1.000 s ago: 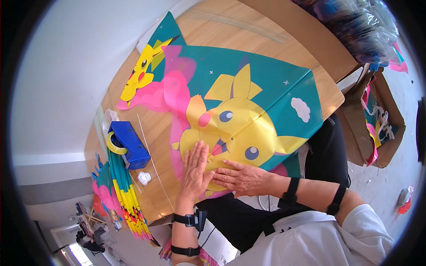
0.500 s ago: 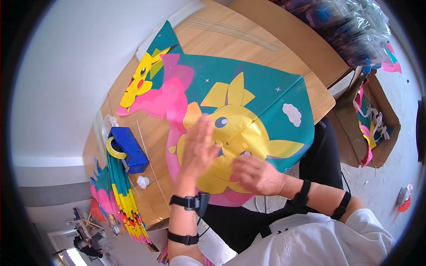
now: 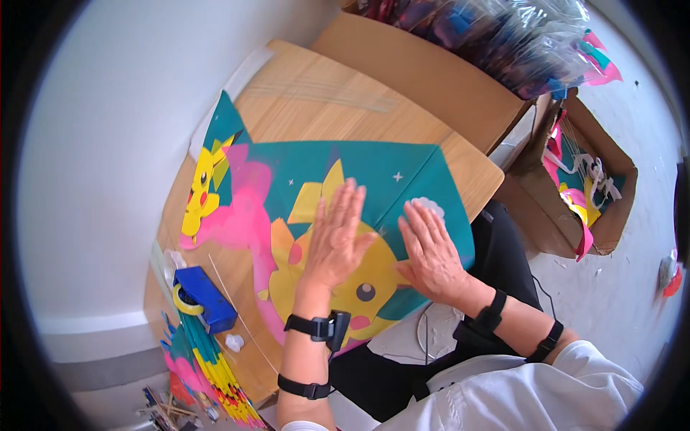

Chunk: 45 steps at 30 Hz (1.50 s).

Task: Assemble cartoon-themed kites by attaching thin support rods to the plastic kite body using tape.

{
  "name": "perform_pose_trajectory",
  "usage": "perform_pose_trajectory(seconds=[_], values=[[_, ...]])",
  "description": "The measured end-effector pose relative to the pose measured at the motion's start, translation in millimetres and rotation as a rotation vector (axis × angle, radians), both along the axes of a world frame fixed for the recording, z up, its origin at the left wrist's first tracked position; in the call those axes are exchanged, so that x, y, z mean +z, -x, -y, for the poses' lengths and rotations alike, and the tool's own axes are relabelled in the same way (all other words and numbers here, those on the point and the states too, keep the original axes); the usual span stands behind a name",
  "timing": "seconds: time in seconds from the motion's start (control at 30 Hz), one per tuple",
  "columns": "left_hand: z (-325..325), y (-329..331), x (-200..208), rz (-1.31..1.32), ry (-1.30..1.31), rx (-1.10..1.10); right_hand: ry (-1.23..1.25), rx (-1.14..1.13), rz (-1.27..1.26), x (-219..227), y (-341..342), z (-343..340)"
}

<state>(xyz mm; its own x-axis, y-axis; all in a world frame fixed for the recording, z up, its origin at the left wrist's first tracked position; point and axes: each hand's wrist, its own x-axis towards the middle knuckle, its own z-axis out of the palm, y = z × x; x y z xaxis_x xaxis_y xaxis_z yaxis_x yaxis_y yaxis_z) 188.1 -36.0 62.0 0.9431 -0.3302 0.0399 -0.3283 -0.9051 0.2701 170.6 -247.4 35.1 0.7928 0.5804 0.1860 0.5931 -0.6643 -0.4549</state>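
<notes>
A large printed kite sheet (image 3: 345, 161), teal and pink with a yellow cartoon animal, lies spread over the wooden table. A crease runs slantwise across its teal part. My left hand (image 3: 336, 237) is flat on the yellow figure, fingers stretched out and close together. To its right, my right hand (image 3: 433, 255) lies flat over the teal area near the white cloud, its fingers extended too. Neither hand holds anything. The hands cover part of the figure's face. Black straps circle both forearms.
At the table's left stand a blue tape dispenser (image 3: 205, 298) with yellowish tape, a thin rod (image 3: 241, 309) and a small white piece (image 3: 234, 343). Folded printed sheets (image 3: 219, 377) hang below. On the right are a cardboard box (image 3: 619, 208) with sheets and clear-wrapped packages (image 3: 503, 43).
My hands have moved apart; the right one has gone from a blurred, curled pose to flat, farther up on the sheet. The whole view has shifted, and the sheet looks flatter.
</notes>
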Motion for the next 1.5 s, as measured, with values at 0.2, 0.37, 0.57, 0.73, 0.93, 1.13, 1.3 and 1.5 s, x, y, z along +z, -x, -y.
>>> perform_pose_trajectory(seconds=[0.2,0.37,0.57,0.73,0.93,1.13,1.3,1.5], values=[[71,-77,-24,-0.012,0.060,-0.345,0.090,-0.171,0.023,-11,-32,11],[78,-108,-44,0.026,-0.047,-0.268,0.175,-0.142,-0.004,-14,-31,15],[60,-120,-29,0.129,-0.009,-0.025,0.114,-0.176,-0.027,-13,-32,17],[44,-22,8,-0.065,-0.060,0.042,0.014,-0.194,-0.048,2,-38,16],[33,63,-4,-0.107,-0.115,0.383,0.063,0.140,0.015,-5,-65,11],[-17,118,-33,-0.132,-0.208,0.550,0.031,0.080,0.032,-10,-86,15],[-32,126,-34,-0.123,-0.247,0.531,-0.079,-0.228,0.164,-18,-145,9],[-33,136,-35,-0.136,-0.246,0.564,-0.303,-0.190,0.164,-12,-231,-42]])
